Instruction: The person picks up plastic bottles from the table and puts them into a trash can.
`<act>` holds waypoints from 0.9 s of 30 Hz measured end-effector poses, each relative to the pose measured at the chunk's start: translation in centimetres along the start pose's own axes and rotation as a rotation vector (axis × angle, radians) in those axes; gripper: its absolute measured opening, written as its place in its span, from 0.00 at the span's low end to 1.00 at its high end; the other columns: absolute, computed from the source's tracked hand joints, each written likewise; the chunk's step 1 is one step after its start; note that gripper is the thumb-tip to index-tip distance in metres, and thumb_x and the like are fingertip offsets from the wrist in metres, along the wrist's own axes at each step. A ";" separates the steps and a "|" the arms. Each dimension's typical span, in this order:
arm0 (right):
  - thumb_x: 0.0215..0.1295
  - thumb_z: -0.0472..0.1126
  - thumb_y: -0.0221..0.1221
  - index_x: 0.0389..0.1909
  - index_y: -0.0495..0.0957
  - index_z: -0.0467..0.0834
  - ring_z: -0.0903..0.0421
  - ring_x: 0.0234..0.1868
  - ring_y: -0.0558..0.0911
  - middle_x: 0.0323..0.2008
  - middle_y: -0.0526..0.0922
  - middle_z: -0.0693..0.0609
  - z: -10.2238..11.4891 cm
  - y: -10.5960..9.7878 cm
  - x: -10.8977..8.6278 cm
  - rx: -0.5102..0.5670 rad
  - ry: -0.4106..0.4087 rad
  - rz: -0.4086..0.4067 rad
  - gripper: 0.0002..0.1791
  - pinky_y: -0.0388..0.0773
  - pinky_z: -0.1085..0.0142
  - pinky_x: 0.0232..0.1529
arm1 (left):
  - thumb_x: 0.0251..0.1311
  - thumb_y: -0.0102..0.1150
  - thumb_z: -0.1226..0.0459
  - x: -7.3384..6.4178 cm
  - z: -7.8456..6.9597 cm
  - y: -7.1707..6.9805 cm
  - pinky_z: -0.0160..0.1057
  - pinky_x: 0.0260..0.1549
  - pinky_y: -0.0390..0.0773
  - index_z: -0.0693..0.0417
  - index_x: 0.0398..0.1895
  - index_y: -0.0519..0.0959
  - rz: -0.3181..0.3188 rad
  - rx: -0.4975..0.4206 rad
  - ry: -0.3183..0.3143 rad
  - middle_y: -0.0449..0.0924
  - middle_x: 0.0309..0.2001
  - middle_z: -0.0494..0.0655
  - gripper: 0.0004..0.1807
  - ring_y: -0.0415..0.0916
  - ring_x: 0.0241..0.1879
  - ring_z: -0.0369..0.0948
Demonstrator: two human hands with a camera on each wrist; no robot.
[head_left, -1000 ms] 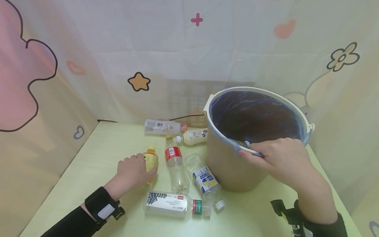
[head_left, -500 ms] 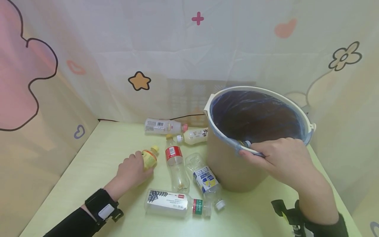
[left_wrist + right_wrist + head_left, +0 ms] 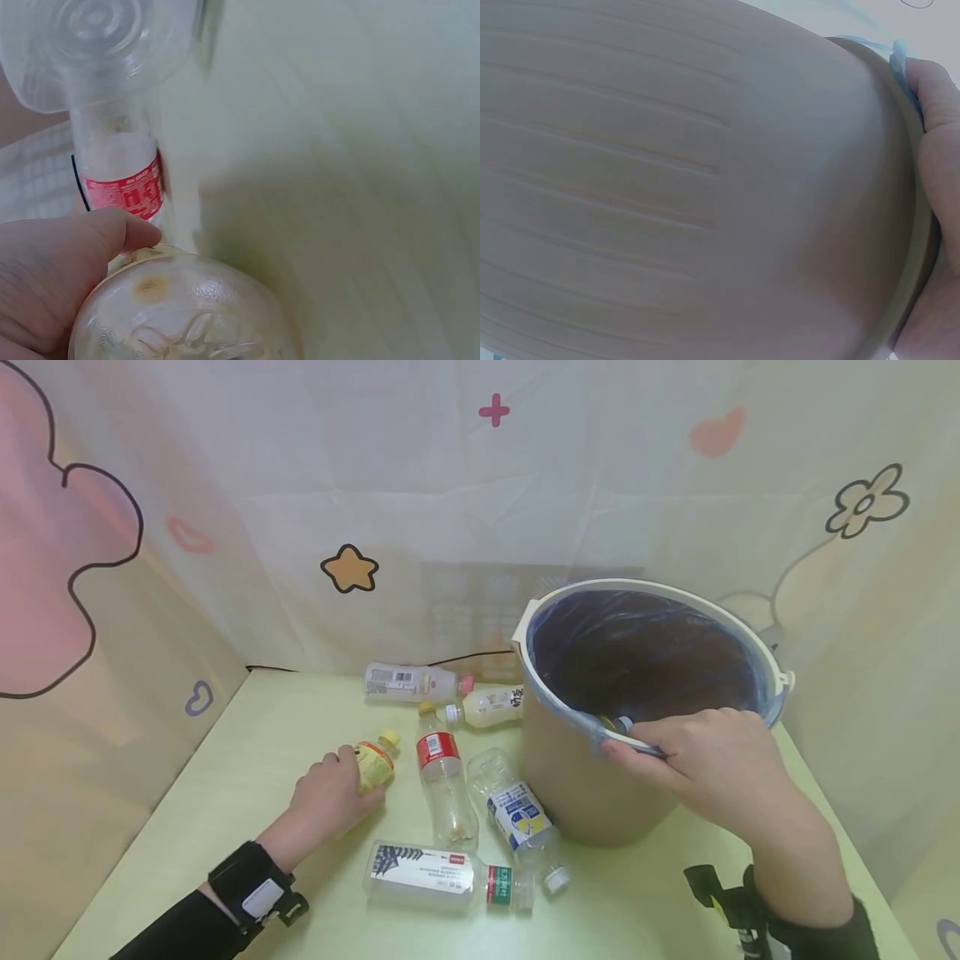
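My left hand (image 3: 326, 795) grips a plastic bottle (image 3: 375, 764) with a yellow label and yellow cap, tilted to the right. In the left wrist view the thumb lies along the side of the bottle (image 3: 187, 315), whose base faces the camera. My right hand (image 3: 708, 764) holds the near rim of a beige trash bin (image 3: 592, 793) lined with a blue bag, thumb outside and fingers inside. Beside those fingers a light-blue bottle cap (image 3: 624, 724) shows inside the rim; whether the hand touches that bottle I cannot tell. The right wrist view shows the bin's ribbed wall (image 3: 667, 187).
Several bottles lie on the pale table (image 3: 285, 735): a red-labelled one (image 3: 450, 793), a blue-and-white-labelled one (image 3: 519, 814), a white-labelled one (image 3: 423, 872) in front, a pink-capped one (image 3: 412, 682) and a milk-tea bottle (image 3: 491, 706) behind. A patterned curtain (image 3: 420, 510) hangs beyond.
The yellow-labelled bottle has tilted, from standing near upright to leaning right, and the left hand has shifted slightly left with it. The right hand stays on the bin's rim.
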State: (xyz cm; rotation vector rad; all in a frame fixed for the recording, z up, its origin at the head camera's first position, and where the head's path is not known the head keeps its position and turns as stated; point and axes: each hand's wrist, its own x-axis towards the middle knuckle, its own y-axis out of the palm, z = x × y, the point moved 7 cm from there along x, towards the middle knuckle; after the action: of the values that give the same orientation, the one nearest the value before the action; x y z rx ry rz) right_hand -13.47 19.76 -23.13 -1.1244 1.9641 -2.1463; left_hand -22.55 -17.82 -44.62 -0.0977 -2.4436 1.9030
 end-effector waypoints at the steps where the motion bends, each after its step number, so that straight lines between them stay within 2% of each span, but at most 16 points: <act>1: 0.53 0.60 0.61 0.07 0.55 0.57 0.66 0.10 0.52 0.08 0.50 0.66 0.0 0.0 0.0 0.000 -0.001 -0.001 0.28 0.46 0.68 0.11 | 0.49 0.62 0.43 0.0 0.0 -0.2 0.40 0.13 0.69 0.66 0.41 0.67 -0.001 -0.002 0.003 0.71 0.28 0.56 0.35 0.69 0.22 0.48; 5: 0.53 0.60 0.61 0.07 0.55 0.57 0.65 0.10 0.52 0.07 0.50 0.66 0.1 -0.1 0.0 -0.005 -0.005 -0.003 0.28 0.45 0.67 0.11 | 0.49 0.62 0.42 0.3 -0.2 -1.4 0.40 0.13 0.69 0.66 0.41 0.66 -0.022 -0.020 0.017 0.71 0.28 0.56 0.35 0.69 0.22 0.48; 7: 0.53 0.60 0.61 0.07 0.55 0.57 0.65 0.10 0.52 0.07 0.50 0.66 0.1 -0.1 0.0 -0.005 -0.007 -0.005 0.28 0.45 0.67 0.11 | 0.49 0.62 0.42 0.6 -0.3 -2.4 0.40 0.13 0.68 0.66 0.41 0.66 -0.053 -0.024 0.031 0.71 0.27 0.56 0.35 0.70 0.21 0.47; 13: 0.53 0.61 0.61 0.07 0.55 0.57 0.66 0.10 0.51 0.08 0.50 0.66 0.2 -0.2 0.0 0.003 -0.011 -0.014 0.28 0.44 0.68 0.11 | 0.48 0.62 0.45 1.3 -1.6 -6.6 0.38 0.12 0.68 0.67 0.41 0.67 -0.166 -0.044 0.099 0.72 0.26 0.56 0.34 0.70 0.19 0.47; 17: 0.53 0.61 0.61 0.08 0.55 0.57 0.65 0.10 0.51 0.08 0.50 0.66 0.2 -0.2 0.0 0.003 -0.006 -0.009 0.28 0.43 0.67 0.11 | 0.48 0.62 0.45 1.8 -3.0 -9.7 0.38 0.13 0.69 0.67 0.45 0.67 -0.204 -0.060 0.114 0.72 0.27 0.56 0.35 0.70 0.21 0.47; 21: 0.54 0.61 0.61 0.08 0.55 0.57 0.65 0.10 0.52 0.08 0.50 0.66 0.2 -0.2 0.1 0.004 0.007 0.004 0.28 0.44 0.67 0.11 | 0.49 0.60 0.44 2.3 -4.7 -12.0 0.39 0.15 0.70 0.64 0.49 0.66 -0.232 -0.086 0.133 0.73 0.29 0.53 0.36 0.71 0.23 0.46; 27: 0.54 0.61 0.60 0.08 0.55 0.57 0.65 0.10 0.52 0.08 0.50 0.65 0.1 0.0 0.0 -0.003 0.012 0.015 0.28 0.45 0.67 0.11 | 0.49 0.60 0.42 2.3 -8.6 -15.3 0.39 0.14 0.73 0.60 0.55 0.65 -0.263 -0.170 0.196 0.73 0.31 0.48 0.39 0.72 0.23 0.43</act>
State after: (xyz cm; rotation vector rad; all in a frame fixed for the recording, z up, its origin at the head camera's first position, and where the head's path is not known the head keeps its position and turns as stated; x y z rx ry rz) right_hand -13.37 19.64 -23.14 -1.0965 1.9748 -2.1483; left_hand -24.61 -13.01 -27.71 0.0300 -2.3483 1.5044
